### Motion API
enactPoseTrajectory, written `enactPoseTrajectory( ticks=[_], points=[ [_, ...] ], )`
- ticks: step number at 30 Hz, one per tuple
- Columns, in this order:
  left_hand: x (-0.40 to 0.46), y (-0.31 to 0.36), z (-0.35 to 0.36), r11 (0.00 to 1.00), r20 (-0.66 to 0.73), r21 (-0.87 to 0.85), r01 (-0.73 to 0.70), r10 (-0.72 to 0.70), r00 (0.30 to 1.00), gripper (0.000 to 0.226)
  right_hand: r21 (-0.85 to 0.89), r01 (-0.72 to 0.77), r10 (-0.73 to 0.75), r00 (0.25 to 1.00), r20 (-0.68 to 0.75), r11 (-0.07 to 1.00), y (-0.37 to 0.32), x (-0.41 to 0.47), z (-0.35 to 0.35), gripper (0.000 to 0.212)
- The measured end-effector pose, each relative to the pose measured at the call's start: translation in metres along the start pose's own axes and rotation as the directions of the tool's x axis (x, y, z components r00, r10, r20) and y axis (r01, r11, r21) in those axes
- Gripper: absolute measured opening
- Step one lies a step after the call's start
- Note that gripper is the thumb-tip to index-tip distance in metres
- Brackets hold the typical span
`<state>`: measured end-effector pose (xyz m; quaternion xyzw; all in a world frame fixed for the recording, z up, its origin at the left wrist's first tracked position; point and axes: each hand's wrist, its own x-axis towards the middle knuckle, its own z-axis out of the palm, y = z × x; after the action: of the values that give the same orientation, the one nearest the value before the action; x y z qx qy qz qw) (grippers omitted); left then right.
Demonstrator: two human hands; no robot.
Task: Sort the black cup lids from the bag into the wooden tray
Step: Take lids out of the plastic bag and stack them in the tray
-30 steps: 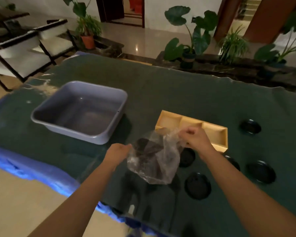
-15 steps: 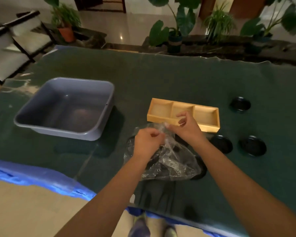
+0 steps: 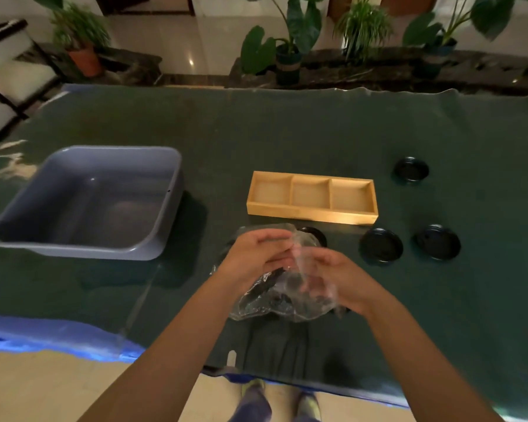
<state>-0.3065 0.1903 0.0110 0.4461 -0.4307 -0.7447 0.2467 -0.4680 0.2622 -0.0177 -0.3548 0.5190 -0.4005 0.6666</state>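
Digging into the clear bag (image 3: 282, 295), left hand (image 3: 253, 258) pinching the plastic at its mouth and right hand (image 3: 333, 278) gripping the other side; a few dark lids look to be inside. Wooden tray (image 3: 311, 212) has nothing in any of its three slots, and four black lids (image 3: 380, 245) sit loose on the cloth, so sorting's basically not started.

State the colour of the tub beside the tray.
Grey-blue tub, clearest in the head view.
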Motion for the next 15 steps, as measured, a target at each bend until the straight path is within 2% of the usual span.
enactPoseTrajectory(
  ticks=[2,3,4,6,7,8,9,10,11,12,13,14,15],
  points=[
    [0.002,0.005,-0.006,1.0,0.085,-0.02,0.002,0.0,0.996,0.032,0.024,0.034,-0.035,0.999,0.021,0.999,0.004,0.01,0.003,0.047],
    [0.003,0.007,-0.012,1.0,0.077,-0.017,-0.016,0.018,0.997,0.033,0.029,0.047,-0.047,0.999,0.007,0.998,0.005,0.014,0.004,0.055],
    [0.004,0.008,-0.02,0.999,0.017,0.014,-0.051,0.051,0.999,0.031,0.04,0.04,-0.039,0.999,-0.015,0.998,0.007,0.018,0.004,0.057],
    [0.008,0.003,-0.045,0.972,-0.246,0.215,-0.092,0.145,0.958,0.026,0.064,0.002,0.002,0.998,-0.065,0.998,0.012,0.023,0.0,0.047],
    [0.01,-0.003,-0.061,0.919,-0.384,0.39,-0.05,0.211,0.899,0.028,0.073,-0.006,0.011,0.998,-0.067,0.997,0.014,0.024,-0.002,0.047],
    [0.012,-0.012,-0.077,0.837,-0.456,0.546,0.037,0.26,0.851,0.035,0.054,-0.026,0.03,0.997,-0.064,0.998,0.016,0.025,-0.006,0.056],
    [0.014,-0.021,-0.091,0.768,-0.473,0.629,0.123,0.252,0.845,0.046,0.021,-0.067,0.069,0.995,-0.068,0.998,0.018,0.028,-0.008,0.062],
    [0.017,-0.032,-0.101,0.744,-0.469,0.638,0.198,0.172,0.866,0.058,-0.113,-0.136,0.125,0.987,-0.099,0.984,0.021,0.03,-0.011,0.06],
    [0.019,-0.042,-0.106,0.766,-0.451,0.589,0.255,0.051,0.891,0.068,-0.372,-0.185,0.135,0.978,-0.156,0.91,0.024,0.033,-0.015,0.055],
    [0.022,-0.053,-0.107,0.801,-0.417,0.52,0.296,-0.064,0.907,0.075,-0.648,-0.261,0.135,0.962,-0.239,0.716,0.028,0.036,-0.019,0.05],
    [0.025,-0.062,-0.106,0.833,-0.372,0.455,0.316,-0.145,0.917,0.08,-0.818,-0.317,0.102,0.946,-0.307,0.481,0.032,0.038,-0.022,0.044],
    [0.028,-0.07,-0.103,0.856,-0.338,0.409,0.317,-0.18,0.924,0.085,-0.866,-0.357,0.086,0.933,-0.35,0.349,0.035,0.037,-0.023,0.04],
    [0.031,-0.075,-0.1,0.87,-0.319,0.388,0.304,-0.182,0.93,0.09,-0.878,-0.379,0.104,0.925,-0.365,0.292,0.038,0.036,-0.024,0.037]
  ],
)
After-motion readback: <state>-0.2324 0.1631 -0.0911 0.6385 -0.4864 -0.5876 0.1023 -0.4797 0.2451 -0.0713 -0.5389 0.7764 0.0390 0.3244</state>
